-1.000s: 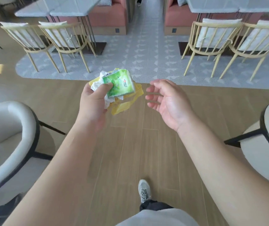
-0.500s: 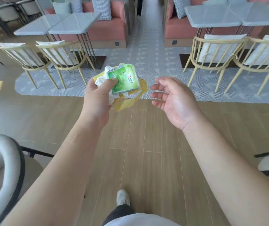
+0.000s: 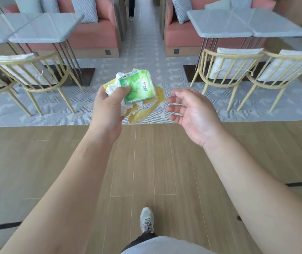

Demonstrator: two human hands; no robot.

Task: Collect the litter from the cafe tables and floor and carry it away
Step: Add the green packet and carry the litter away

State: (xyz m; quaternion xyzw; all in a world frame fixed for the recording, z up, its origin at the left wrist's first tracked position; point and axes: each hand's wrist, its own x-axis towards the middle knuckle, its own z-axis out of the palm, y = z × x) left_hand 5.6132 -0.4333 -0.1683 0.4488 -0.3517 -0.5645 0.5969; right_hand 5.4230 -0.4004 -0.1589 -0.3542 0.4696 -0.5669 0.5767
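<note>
Within left hand (image 3: 108, 109): crumpled litter (image 3: 137, 88)

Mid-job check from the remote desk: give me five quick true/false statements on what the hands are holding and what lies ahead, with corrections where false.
1. The left hand grips a bundle of litter topped by a green tissue pack. True.
2. The right hand holds a crumpled white tissue. False: it is open and holds nothing; the crumpled white tissue is in the left hand's bundle.
3. A yellow wrapper hangs beneath the green pack. True.
4. The person stands on the patterned grey rug. False: the white sneaker is on the wooden floor; the patterned grey rug begins ahead.
5. The grey tabletop ahead on the right carries cups. False: nothing shows on it.
</note>
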